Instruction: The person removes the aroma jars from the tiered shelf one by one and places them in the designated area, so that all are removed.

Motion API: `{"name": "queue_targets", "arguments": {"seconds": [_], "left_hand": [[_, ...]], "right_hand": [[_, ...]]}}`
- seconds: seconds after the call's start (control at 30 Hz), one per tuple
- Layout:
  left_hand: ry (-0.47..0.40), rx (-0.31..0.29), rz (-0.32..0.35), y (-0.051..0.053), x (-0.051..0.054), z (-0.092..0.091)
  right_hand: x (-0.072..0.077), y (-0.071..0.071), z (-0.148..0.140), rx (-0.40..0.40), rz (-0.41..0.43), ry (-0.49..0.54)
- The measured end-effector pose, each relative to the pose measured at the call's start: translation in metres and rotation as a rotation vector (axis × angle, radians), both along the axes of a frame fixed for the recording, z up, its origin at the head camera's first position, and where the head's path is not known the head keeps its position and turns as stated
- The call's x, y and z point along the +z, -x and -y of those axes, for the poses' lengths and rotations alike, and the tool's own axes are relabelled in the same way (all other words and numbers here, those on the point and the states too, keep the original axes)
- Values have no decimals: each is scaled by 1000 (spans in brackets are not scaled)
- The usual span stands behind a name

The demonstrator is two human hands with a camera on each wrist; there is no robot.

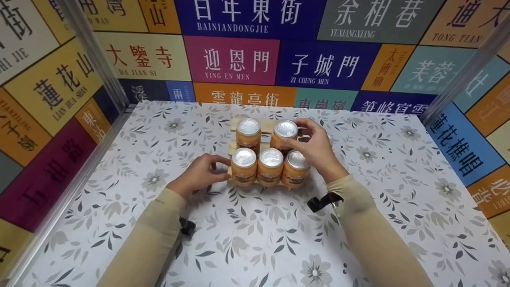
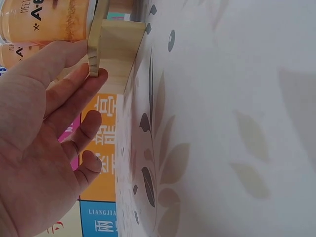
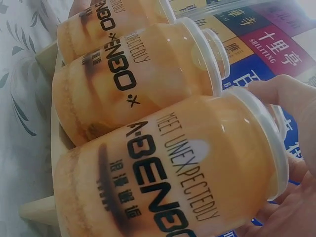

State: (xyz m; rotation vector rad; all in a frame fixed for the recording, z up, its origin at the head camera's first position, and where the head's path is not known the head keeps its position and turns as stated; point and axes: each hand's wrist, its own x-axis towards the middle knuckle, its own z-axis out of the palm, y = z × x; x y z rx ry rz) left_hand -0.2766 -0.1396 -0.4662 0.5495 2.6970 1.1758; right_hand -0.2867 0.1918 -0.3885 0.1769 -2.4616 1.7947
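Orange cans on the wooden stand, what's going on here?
A person's right hand grips the back-right can near its top, while the left hand pinches the left edge of the wooden stand. Three front cans stand in a row, with a back-left can behind them. Whether the gripped can rests on the stand is hidden.

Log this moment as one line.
left hand: pinches wooden rack; right hand: grips rear right can; front row: three cans; rear row: two cans
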Motion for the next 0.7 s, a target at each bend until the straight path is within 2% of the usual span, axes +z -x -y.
{"name": "queue_targets", "arguments": {"seconds": [0.33,0.7], "left_hand": [[-5,-17,-20,0,0,1],[0,-1,-2,0,2,1]], "right_hand": [[9,-3,-2,6,-72,141],[12,-7,-13,-58,-112,223]]}}
